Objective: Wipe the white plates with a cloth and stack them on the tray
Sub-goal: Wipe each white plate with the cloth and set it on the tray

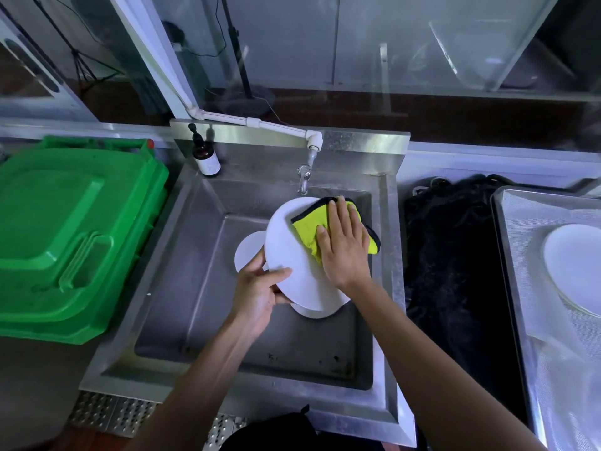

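Over the steel sink (182, 288) I hold a white plate (286, 249) tilted up. My left hand (260, 288) grips its lower left rim, thumb on the face. My right hand (344, 245) lies flat with straight fingers on a yellow cloth (305, 227) with a black edge, pressing it against the plate's right side. More white plates (248, 252) lie in the sink under the held one. At the far right a metal tray (514, 255) carries a stack of white plates (572, 271).
A tap (304, 177) hangs just behind the held plate. A brown pump bottle (205, 157) stands at the sink's back left corner. A green plastic bin lid (65, 229) fills the left side. Black netting (455, 255) lies between sink and tray.
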